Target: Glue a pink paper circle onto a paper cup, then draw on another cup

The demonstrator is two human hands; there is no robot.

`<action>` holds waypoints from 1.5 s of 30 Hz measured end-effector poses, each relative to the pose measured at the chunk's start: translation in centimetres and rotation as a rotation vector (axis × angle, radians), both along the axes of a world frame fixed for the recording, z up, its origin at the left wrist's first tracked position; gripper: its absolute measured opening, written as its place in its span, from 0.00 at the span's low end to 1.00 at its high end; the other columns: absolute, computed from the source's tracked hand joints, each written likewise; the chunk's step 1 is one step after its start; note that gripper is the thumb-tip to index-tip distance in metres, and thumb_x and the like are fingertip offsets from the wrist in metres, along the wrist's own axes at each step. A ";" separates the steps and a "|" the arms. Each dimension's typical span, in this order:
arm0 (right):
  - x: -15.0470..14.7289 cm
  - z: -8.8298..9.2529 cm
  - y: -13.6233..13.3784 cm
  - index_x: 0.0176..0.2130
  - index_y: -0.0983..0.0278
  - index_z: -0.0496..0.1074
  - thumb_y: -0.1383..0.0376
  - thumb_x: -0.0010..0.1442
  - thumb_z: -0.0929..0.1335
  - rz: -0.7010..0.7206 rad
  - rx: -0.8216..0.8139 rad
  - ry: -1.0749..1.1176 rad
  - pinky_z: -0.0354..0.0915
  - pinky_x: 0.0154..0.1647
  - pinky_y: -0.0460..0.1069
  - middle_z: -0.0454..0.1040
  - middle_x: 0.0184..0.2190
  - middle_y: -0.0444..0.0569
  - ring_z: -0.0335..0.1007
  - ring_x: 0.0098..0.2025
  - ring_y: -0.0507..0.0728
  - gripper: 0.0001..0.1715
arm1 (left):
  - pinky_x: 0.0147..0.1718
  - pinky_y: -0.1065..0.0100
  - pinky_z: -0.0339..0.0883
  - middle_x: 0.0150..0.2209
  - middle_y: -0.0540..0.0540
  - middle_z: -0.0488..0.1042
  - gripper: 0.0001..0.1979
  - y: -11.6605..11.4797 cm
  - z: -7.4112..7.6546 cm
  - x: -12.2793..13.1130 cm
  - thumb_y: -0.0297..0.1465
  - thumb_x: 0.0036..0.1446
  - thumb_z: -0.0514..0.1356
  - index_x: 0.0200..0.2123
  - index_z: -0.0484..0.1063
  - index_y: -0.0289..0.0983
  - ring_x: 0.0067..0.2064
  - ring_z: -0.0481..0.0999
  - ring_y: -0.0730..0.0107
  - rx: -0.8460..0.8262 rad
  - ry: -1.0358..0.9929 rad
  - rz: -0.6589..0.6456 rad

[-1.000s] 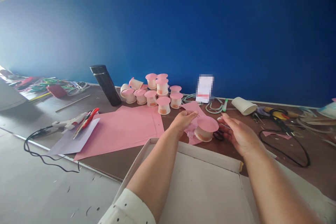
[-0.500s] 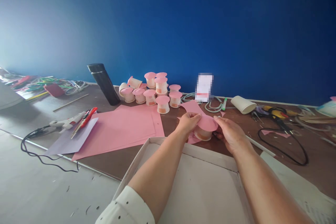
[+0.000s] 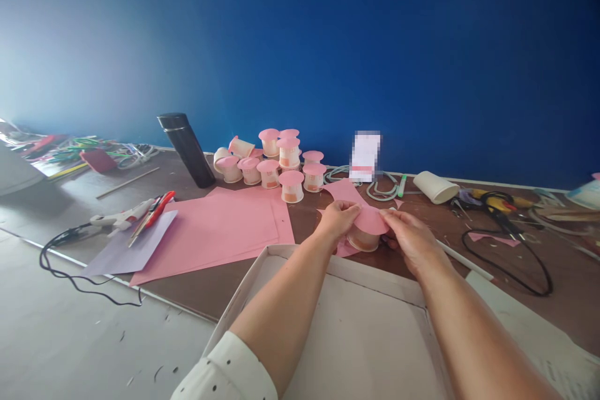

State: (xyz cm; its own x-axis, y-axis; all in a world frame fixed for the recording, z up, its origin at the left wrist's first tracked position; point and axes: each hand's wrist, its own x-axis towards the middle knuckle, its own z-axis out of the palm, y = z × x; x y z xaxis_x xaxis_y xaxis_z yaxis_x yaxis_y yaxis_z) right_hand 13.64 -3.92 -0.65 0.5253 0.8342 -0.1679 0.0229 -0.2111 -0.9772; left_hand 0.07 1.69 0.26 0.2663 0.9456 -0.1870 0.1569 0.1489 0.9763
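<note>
Your left hand [image 3: 339,220] and right hand [image 3: 409,236], about equally near, flank the round pink paper disc [image 3: 370,220] atop the white paper cup [image 3: 363,242] on the dark brown tabletop [image 3: 199,287], fingers pinching its opposite left and right edges.

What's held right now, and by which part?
The pink disc atop the white cup, by opposite edges: left grip at its left edge, right grip at its right.

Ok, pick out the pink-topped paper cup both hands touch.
The frontmost paper cup, its pink disc held between left hand and right hand; the other pink-topped cups are grouped further left, untouched.
</note>
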 end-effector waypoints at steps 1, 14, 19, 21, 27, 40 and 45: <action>0.0 0.1 0.0 0.37 0.63 0.74 0.53 0.46 0.71 -0.006 0.006 -0.014 0.58 0.20 0.45 0.73 0.26 0.46 0.64 0.23 0.51 0.21 | 0.39 0.69 0.65 0.38 0.43 0.77 0.13 0.0 -0.1 0.0 0.37 0.52 0.61 0.37 0.75 0.35 0.38 0.73 0.68 0.004 -0.001 0.003; -0.1 0.6 1.2 0.34 0.63 0.74 0.48 0.48 0.67 -0.033 0.056 -0.126 0.54 0.19 0.47 0.69 0.18 0.43 0.61 0.20 0.52 0.23 | 0.40 0.66 0.65 0.37 0.44 0.77 0.17 0.3 -0.8 0.7 0.44 0.50 0.61 0.37 0.75 0.38 0.39 0.74 0.65 -0.025 -0.057 0.049; -0.5 0.4 1.7 0.35 0.65 0.76 0.49 0.45 0.68 -0.033 0.050 -0.177 0.56 0.23 0.48 0.72 0.20 0.44 0.65 0.23 0.54 0.25 | 0.41 0.66 0.66 0.40 0.42 0.78 0.15 0.6 -1.1 1.1 0.40 0.50 0.62 0.38 0.75 0.37 0.42 0.74 0.63 -0.017 -0.067 0.044; -0.4 0.1 1.9 0.35 0.65 0.76 0.50 0.45 0.68 -0.033 0.048 -0.197 0.57 0.24 0.47 0.73 0.21 0.45 0.67 0.26 0.55 0.24 | 0.41 0.66 0.66 0.40 0.42 0.78 0.15 0.6 -1.1 1.2 0.39 0.50 0.62 0.38 0.75 0.37 0.42 0.75 0.63 -0.015 -0.065 0.043; -0.6 -0.2 2.2 0.33 0.64 0.76 0.53 0.44 0.68 -0.039 0.032 -0.192 0.58 0.25 0.47 0.76 0.25 0.46 0.69 0.29 0.55 0.20 | 0.40 0.66 0.67 0.40 0.42 0.78 0.13 0.5 -0.8 1.2 0.36 0.49 0.61 0.38 0.75 0.36 0.42 0.75 0.63 -0.028 -0.056 0.041; -1.2 0.8 1.8 0.32 0.64 0.76 0.48 0.46 0.68 -0.022 0.044 -0.189 0.59 0.26 0.47 0.76 0.25 0.46 0.69 0.29 0.56 0.23 | 0.38 0.67 0.66 0.40 0.43 0.78 0.15 0.1 -0.6 1.1 0.38 0.50 0.61 0.39 0.74 0.37 0.41 0.75 0.63 -0.023 -0.070 0.033; -1.2 0.2 2.4 0.35 0.63 0.75 0.52 0.44 0.70 -0.026 0.058 -0.174 0.62 0.27 0.47 0.77 0.28 0.48 0.71 0.32 0.57 0.21 | 0.40 0.67 0.67 0.41 0.42 0.78 0.14 0.0 -0.4 1.1 0.36 0.50 0.61 0.39 0.74 0.36 0.43 0.75 0.63 -0.025 -0.071 0.022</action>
State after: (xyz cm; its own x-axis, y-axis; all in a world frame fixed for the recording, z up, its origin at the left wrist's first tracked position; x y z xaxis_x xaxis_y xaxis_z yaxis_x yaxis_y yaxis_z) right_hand 12.41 -1.47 -0.47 0.5641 0.8253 -0.0248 0.1876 -0.1574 -0.9696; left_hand 1.20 1.72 -0.14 0.2589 0.9466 -0.1921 0.0842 0.1760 0.9808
